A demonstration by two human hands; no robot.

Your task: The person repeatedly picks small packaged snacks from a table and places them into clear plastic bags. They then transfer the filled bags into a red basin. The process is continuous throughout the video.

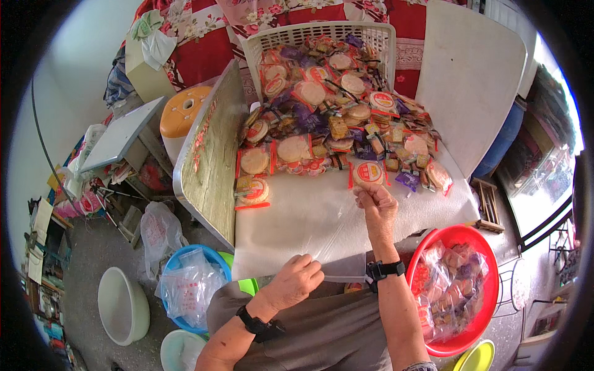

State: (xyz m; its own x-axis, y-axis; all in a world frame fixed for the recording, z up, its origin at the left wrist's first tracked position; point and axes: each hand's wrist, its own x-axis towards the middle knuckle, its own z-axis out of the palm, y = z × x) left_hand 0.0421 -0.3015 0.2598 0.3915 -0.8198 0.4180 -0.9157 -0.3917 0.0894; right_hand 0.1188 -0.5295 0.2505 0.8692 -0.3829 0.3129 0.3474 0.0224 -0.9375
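Observation:
My right hand [378, 204] pinches the lower edge of a round rice cracker packet [369, 172], which has red ends and a printed front. My left hand [299, 278] is lower, by the table's front edge, its fingers curled on the edge of a clear plastic bag [343, 266]. That bag lies flat over the white table surface [287, 218] and hangs past its front edge. Beyond my right hand spreads a heap of wrapped snacks [315, 120], with cracker packets and small purple packets. Two cracker packets [253, 191] lie at the heap's left front.
A tipped white plastic basket [320, 28] stands behind the heap. Upright boards flank it, a wooden one [213, 153] left and a white one [468, 79] right. A red basin [492, 287] holds filled bags; a blue basin [171, 259] holds clear bags. A pale bucket [123, 306] stands left.

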